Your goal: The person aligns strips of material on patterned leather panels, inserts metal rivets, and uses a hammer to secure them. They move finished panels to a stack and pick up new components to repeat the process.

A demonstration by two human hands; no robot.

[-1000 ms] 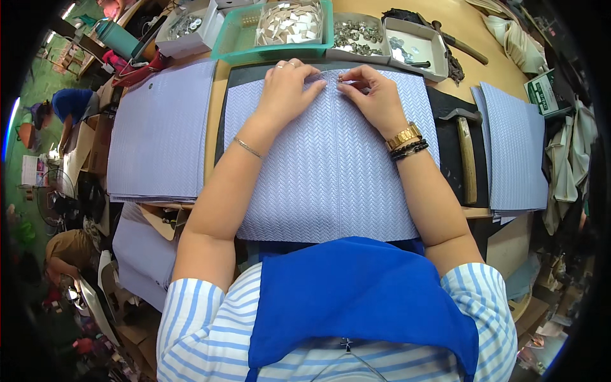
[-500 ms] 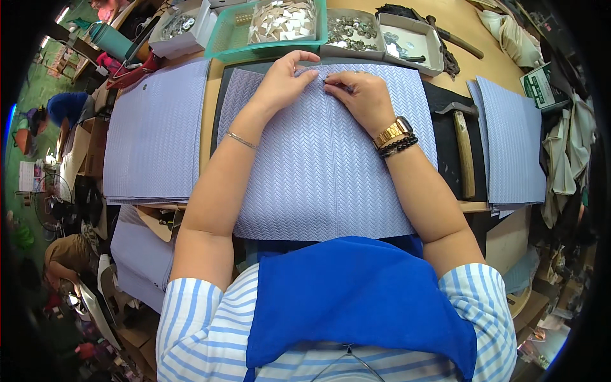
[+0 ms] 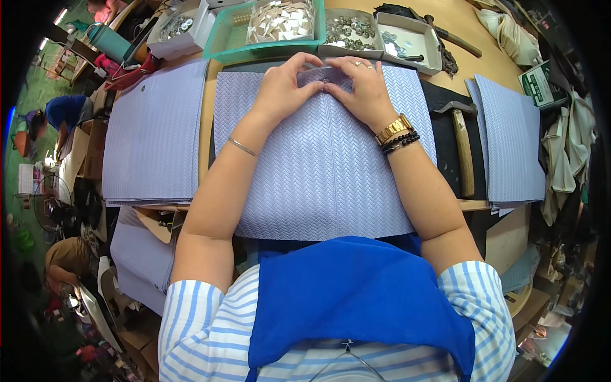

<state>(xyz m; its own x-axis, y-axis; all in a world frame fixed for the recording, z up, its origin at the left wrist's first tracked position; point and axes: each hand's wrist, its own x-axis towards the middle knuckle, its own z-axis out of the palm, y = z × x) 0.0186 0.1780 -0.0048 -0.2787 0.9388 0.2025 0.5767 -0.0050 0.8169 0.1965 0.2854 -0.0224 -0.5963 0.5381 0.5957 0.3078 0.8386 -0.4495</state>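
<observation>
A lavender woven-pattern panel (image 3: 299, 172) lies in front of me, with a seam line running down its middle. At its far edge, my left hand (image 3: 283, 90) and my right hand (image 3: 366, 90) pinch the material from both sides, fingers over the edge and thumbs on the near face. Between the thumb tips sits a small round metal fastener (image 3: 325, 81), close to the top of the seam. The panel's edge bends up slightly there. Fingers behind the edge are partly hidden.
To the right, a wooden-handled hammer (image 3: 465, 159) rests on a black mat (image 3: 445, 172). Lavender panels are stacked at left (image 3: 153, 140) and right (image 3: 514, 140). Behind stand a green basket (image 3: 223, 41), a box of metal fasteners (image 3: 349, 32) and a white box (image 3: 428, 56). Another hammer (image 3: 458, 41) lies farther back.
My right hand has turned from a fingertip pinch above the seam to gripping the far edge. My left hand has moved down and inward onto that edge, lifting it slightly.
</observation>
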